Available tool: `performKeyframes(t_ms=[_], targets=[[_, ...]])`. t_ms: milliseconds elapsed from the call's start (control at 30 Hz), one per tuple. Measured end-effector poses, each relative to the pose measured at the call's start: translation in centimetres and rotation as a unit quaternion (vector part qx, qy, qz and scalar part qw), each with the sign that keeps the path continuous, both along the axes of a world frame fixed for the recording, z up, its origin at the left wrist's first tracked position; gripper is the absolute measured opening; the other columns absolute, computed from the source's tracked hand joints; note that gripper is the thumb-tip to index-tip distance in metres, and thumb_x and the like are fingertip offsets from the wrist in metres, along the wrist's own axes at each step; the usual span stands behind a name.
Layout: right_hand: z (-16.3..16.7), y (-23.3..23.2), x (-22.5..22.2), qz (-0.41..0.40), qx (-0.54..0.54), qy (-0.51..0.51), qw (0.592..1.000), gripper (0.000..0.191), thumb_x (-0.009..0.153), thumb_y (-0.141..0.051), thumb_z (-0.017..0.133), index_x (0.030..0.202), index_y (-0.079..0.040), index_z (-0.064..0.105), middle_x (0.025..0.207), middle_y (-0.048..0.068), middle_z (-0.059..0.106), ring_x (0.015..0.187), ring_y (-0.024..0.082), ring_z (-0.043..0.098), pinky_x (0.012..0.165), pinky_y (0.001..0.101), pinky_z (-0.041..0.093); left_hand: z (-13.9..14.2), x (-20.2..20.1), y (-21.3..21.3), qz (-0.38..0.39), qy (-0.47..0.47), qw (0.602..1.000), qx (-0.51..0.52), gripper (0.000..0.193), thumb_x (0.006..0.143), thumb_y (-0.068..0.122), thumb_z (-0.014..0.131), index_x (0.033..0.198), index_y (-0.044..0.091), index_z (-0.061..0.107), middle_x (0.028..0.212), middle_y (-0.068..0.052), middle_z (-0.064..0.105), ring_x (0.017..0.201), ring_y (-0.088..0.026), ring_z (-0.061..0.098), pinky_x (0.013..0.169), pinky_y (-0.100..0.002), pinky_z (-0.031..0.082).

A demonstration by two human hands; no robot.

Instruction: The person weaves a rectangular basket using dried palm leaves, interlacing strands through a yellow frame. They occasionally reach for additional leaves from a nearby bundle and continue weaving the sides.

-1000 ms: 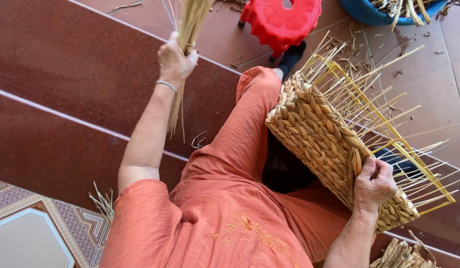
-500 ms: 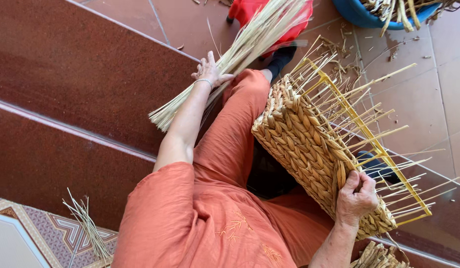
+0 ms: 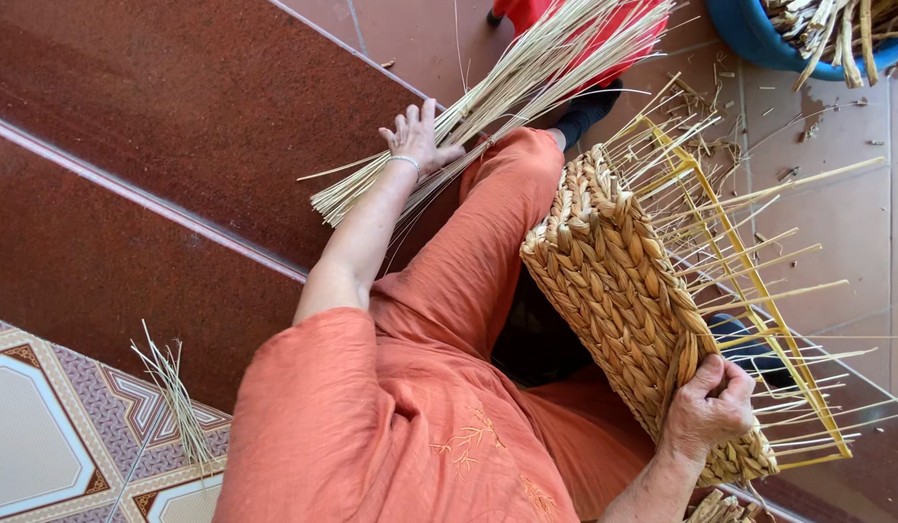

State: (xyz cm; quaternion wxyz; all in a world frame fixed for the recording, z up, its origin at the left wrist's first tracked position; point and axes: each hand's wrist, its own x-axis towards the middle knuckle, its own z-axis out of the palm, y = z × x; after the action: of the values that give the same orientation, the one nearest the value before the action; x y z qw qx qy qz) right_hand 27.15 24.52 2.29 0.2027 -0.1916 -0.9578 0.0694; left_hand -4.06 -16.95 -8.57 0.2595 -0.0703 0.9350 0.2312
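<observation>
The left hand (image 3: 417,142) is in the upper middle of the frame; its fingers are spread wide and flat, and it rests on a bundle of pale straw (image 3: 507,92) without closing around it; the bundle lies slanted from the upper right of the frame down to the middle left, across the dark red step (image 3: 178,116). The right hand (image 3: 710,407) is in the lower right of the frame; its fingers are curled tight around the edge of the half-woven basket (image 3: 613,281), which leans on the lap in orange trousers (image 3: 468,281); thin yellow stakes (image 3: 749,281) stick out of the basket toward the right. A blue tub (image 3: 759,39) with dry strips stands in the upper right corner; a few loose straws (image 3: 173,387) lie on the patterned tiles in the lower left.
</observation>
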Motion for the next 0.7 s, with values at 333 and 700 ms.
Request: performKeyframes(t_ms=[333,700], targets=[[-0.2,0.0,-0.3,-0.006,0.015,0.001,1.000,0.035,0.119,-0.036,0.065,0.103,-0.006,0.068,0.084,0.006,0.070,0.074,0.022,0.069,0.069,0.0372,0.054,-3.3,4.9,-0.5,-0.040,0.173,0.983,-0.053,0.104,0.080,0.026,0.082,0.161,0.025,0.017,0.128,-0.020,0.050,0.118,-0.042,0.053,0.092,-0.066,0.044],[-0.1,0.1,0.0,-0.002,-0.003,0.005,1.000,0.032,0.118,-0.033,0.069,0.104,-0.003,0.068,0.086,0.014,0.070,0.079,0.032,0.068,0.071,0.0425,0.052,-1.3,3.5,0.1,-0.023,0.136,0.990,0.006,0.073,0.083,0.015,0.073,0.146,0.020,0.037,0.118,-0.022,0.058,0.105,-0.045,0.063,0.088,-0.058,0.051]])
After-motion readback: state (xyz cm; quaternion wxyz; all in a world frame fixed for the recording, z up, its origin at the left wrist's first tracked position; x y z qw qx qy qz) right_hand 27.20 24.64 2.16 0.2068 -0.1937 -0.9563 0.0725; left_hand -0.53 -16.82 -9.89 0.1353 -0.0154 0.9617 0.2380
